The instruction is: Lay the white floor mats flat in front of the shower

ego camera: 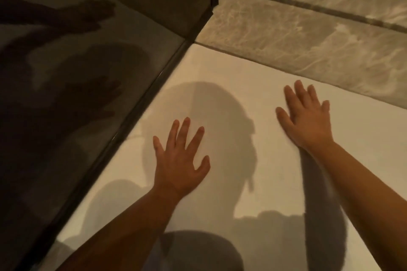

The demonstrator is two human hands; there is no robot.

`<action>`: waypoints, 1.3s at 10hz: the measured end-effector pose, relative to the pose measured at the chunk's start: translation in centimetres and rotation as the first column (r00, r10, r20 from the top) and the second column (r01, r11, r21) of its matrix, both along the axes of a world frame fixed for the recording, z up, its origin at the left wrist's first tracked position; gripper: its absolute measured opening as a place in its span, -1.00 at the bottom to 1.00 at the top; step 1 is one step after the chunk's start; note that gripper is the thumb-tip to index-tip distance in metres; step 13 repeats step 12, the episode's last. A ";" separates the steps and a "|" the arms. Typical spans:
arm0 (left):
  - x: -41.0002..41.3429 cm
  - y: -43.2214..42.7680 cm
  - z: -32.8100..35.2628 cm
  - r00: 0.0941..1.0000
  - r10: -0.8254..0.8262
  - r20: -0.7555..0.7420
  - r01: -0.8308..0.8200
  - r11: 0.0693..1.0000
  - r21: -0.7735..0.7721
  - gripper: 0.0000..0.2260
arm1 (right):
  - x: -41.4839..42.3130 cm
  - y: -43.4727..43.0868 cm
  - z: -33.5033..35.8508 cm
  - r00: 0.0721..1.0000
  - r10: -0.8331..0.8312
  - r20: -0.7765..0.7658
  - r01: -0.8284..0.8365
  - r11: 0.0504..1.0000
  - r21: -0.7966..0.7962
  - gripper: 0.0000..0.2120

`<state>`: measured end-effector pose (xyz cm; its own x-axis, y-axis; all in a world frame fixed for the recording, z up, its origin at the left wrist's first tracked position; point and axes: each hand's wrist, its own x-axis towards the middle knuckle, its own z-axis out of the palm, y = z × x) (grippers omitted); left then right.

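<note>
Both hands lie palm-down, fingers spread, gripping nothing: left hand point(180, 156) near the shower glass point(88, 86), right hand point(308, 121) toward the floor tiles point(308, 35). The white mat point(237, 86) lies under them along the glass, its far corner ahead.

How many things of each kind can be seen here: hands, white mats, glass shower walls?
Hands: 2, left hand and right hand, both flat on the mat
White mats: 1 visible
Glass shower walls: 1
Total: 4
</note>
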<state>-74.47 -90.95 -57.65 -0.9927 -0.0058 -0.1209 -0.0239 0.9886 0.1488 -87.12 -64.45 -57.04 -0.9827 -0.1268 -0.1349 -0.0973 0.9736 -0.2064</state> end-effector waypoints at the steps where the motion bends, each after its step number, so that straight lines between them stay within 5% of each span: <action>1: 0.1 0.1 0.1 1.000 -0.017 -0.008 0.017 1.000 0.001 -0.43 | 1.9 7.1 0.5 0.975 -0.223 0.022 0.222 0.974 0.035 -0.33; 2: 0.0 0.3 0.2 0.999 -0.036 0.004 0.036 0.999 -0.008 -0.43 | 5.2 10.3 1.1 0.936 -0.351 0.030 0.349 0.935 0.059 -0.30; 3: 0.1 0.5 0.6 0.999 -0.044 0.005 0.044 0.999 -0.006 -0.43 | 9.6 8.2 1.1 0.976 -0.215 0.038 0.213 0.976 0.043 -0.30; 4: 0.0 1.4 1.3 0.999 -0.035 -0.008 0.035 0.999 -0.034 -0.42 | 14.3 3.5 0.7 0.996 0.090 -0.001 -0.090 0.996 0.022 -0.38; 5: 0.5 4.9 1.6 0.996 -0.070 -0.062 0.073 0.996 0.047 -0.48 | 16.9 0.3 0.3 0.955 0.295 -0.005 -0.295 0.955 0.025 -0.45; 6: 2.0 10.7 1.6 0.987 -0.153 -0.050 0.158 0.982 0.105 -0.49 | 16.7 1.1 0.2 0.955 0.296 -0.003 -0.295 0.954 0.053 -0.44; 8: 3.3 12.7 0.7 0.988 -0.153 0.003 0.153 0.988 0.034 -0.49 | 14.5 9.6 0.2 0.996 -0.084 0.024 0.085 0.995 -0.043 -0.34; 10: 2.6 13.3 1.3 0.990 -0.139 -0.039 0.142 0.982 0.125 -0.52 | 18.1 18.4 0.9 0.896 -0.441 -0.053 0.439 0.897 -0.051 -0.46; 13: 2.4 15.8 3.4 0.986 -0.070 -0.154 0.100 0.975 0.200 -0.59 | 20.7 12.7 3.4 0.918 -0.364 -0.157 0.325 0.918 -0.228 -0.54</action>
